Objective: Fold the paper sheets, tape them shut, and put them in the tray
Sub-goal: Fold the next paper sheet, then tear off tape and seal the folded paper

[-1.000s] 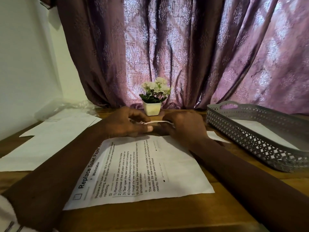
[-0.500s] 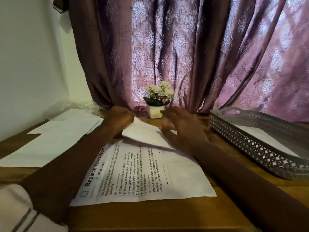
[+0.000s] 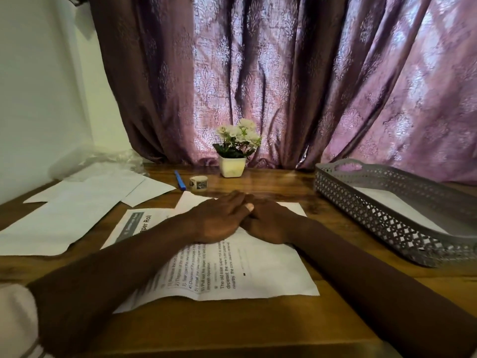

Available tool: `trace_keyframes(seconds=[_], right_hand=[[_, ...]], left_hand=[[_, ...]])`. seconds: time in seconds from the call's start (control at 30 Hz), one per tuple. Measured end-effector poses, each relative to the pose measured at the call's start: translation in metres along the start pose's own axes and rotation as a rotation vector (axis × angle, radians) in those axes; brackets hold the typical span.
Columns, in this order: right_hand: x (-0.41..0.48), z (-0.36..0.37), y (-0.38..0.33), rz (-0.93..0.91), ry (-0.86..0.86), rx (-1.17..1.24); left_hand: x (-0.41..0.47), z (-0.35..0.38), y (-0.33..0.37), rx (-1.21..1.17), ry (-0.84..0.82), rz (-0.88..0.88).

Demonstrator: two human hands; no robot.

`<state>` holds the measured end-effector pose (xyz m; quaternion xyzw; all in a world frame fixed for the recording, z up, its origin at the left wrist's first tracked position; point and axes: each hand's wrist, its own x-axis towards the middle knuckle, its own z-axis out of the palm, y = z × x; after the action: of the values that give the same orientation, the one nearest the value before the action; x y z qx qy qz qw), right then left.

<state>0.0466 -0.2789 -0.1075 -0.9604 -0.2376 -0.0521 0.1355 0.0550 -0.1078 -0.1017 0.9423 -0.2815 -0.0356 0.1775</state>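
A printed paper sheet [image 3: 260, 270] lies on the wooden table in front of me. Its far edge is folded over toward me as a white flap [image 3: 191, 201]. My left hand [image 3: 219, 218] lies flat on the flap, fingers straight, pressing it down. My right hand [image 3: 271, 223] lies beside it, partly under the left fingers, also pressing on the fold. A small tape roll [image 3: 198, 182] stands behind the sheet. The grey perforated tray [image 3: 382, 213] at the right holds a white folded sheet [image 3: 402, 208].
Several blank sheets [image 3: 69, 213] lie spread at the left. A blue pen [image 3: 180, 180] rests next to the tape roll. A white pot of flowers [image 3: 232, 166] stands at the back, before a purple curtain. Crumpled clear plastic [image 3: 113, 158] sits at the back left.
The far edge of the sheet was lifted and brought over toward me; now both hands lie flat on the folded flap. The tape roll and pen have come into view behind.
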Motion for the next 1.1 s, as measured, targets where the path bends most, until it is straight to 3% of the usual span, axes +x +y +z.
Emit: trace_keyframes(seconds=[0.07,0.2,0.3,0.57,0.73,0.8,0.9,1.0,1.1], right_hand=[[0.001,0.001,0.001,0.042,0.006,-0.06],[-0.004,-0.002,0.011,0.358,-0.098,-0.196],[-0.01,-0.005,0.012,0.417,-0.122,-0.216],[-0.009,-0.004,0.015,0.359,-0.062,-0.167],[-0.002,-0.003,0.023,0.295,0.0,-0.179],[0.003,-0.004,0.027,0.282,0.041,-0.186],[0.008,-0.004,0.029,0.26,0.102,-0.213],[0.012,-0.007,0.031,0.205,0.192,-0.201],[0.019,-0.008,0.036,0.166,0.246,-0.146]], left_hand=[[-0.001,-0.002,-0.005,0.064,-0.013,-0.028],[0.001,-0.003,-0.007,0.173,-0.039,-0.063],[0.001,-0.002,-0.011,0.2,-0.044,-0.075],[-0.016,-0.005,-0.017,0.261,-0.023,-0.17],[-0.008,-0.017,-0.034,0.157,0.5,-0.155],[0.005,-0.039,-0.046,0.132,0.611,-0.163],[0.019,-0.059,-0.055,0.061,0.511,-0.195],[0.034,-0.058,-0.062,0.277,0.356,-0.224],[0.053,-0.049,-0.079,0.378,0.474,-0.187]])
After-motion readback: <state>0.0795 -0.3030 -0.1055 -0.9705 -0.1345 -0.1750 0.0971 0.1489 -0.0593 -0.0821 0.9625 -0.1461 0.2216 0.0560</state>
